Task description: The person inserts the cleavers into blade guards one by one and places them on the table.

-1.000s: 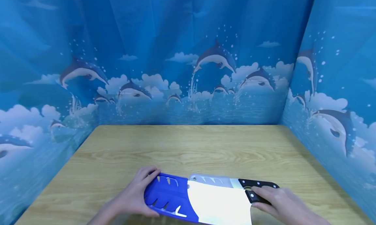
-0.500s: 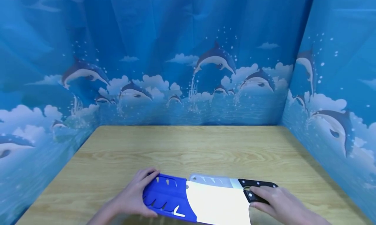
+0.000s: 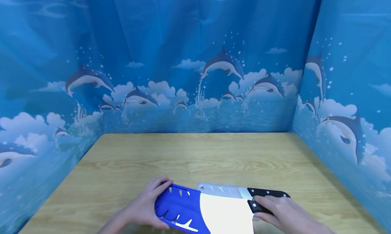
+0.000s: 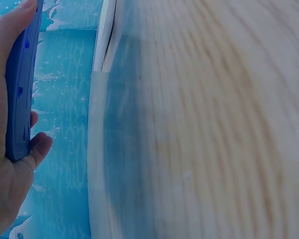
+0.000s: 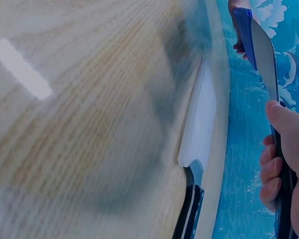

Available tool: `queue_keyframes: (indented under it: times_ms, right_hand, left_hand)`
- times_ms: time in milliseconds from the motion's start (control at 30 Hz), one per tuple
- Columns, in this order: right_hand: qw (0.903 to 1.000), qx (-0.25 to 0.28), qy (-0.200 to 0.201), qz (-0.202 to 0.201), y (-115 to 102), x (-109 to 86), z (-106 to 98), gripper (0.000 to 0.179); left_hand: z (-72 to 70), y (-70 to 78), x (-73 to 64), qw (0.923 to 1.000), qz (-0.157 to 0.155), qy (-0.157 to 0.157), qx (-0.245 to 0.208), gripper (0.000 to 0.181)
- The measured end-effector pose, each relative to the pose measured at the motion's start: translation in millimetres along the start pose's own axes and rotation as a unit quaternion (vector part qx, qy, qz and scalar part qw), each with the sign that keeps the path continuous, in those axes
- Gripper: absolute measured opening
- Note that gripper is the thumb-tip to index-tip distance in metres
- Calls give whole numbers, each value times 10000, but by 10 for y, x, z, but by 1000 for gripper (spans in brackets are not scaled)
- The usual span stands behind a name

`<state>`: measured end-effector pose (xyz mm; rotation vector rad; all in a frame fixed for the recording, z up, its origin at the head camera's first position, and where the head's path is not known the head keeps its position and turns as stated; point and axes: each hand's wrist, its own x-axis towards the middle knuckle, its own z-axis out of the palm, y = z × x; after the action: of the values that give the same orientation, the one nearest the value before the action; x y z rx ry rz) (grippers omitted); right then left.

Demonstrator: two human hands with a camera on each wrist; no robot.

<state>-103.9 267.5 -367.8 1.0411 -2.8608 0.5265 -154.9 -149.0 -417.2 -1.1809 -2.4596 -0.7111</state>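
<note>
My left hand [image 3: 148, 205] grips a blue blade sheath [image 3: 180, 207] with cut-out slots, thumb and fingers at its edges. My right hand [image 3: 282, 212] holds a cleaver [image 3: 227, 215] by its black riveted handle, and the bright broad blade runs partly into the sheath, its front end hidden there. Raised above the table, as the right wrist view shows, are the cleaver blade [image 5: 265, 55] and the sheath [image 5: 245, 35]. Just behind the cleaver, a second knife [image 3: 267, 192] with a black handle lies on the table, its blade in a pale translucent sheath [image 3: 220, 190].
The wood-grain table [image 3: 195, 156] reaches back to a blue curtain [image 3: 183, 74] printed with dolphins and clouds, which also closes off both sides. A bright light reflection lies on the tabletop in the right wrist view.
The blue sheath has shifted a little right and the cleaver a little left, so less of the blade shows outside the sheath. The second knife has stayed in place.
</note>
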Motion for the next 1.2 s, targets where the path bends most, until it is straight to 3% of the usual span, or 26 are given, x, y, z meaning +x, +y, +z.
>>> queue_keyframes:
  times_ms: [133,367,600,833,967,1100,1200]
  right_hand:
    - [9998,-178,117,14,-19,-1,36,39]
    - [9988,-171,-14,452,-109,69,98,47]
    - [9972,259,-69,702,-169,157,190,45]
    - [9940,277,-187,1044,-196,206,248,50]
    - [9920,101,-267,1232,-232,260,266,57]
    - [9869,306,-517,1499,-242,315,310,63]
    - [9900,289,-386,1325,-229,324,329,63]
  left_hand:
    - [-17,11,-18,9998,-145,-93,-18,105]
    - [24,76,30,9991,-390,-157,-26,104]
    - [103,181,127,9989,-407,-220,53,104]
    - [201,224,198,9997,-161,-38,194,105]
    - [233,287,255,9991,-356,-192,132,106]
    - [243,362,298,9971,-612,-414,159,106]
    - [225,407,309,9962,-720,-445,204,107]
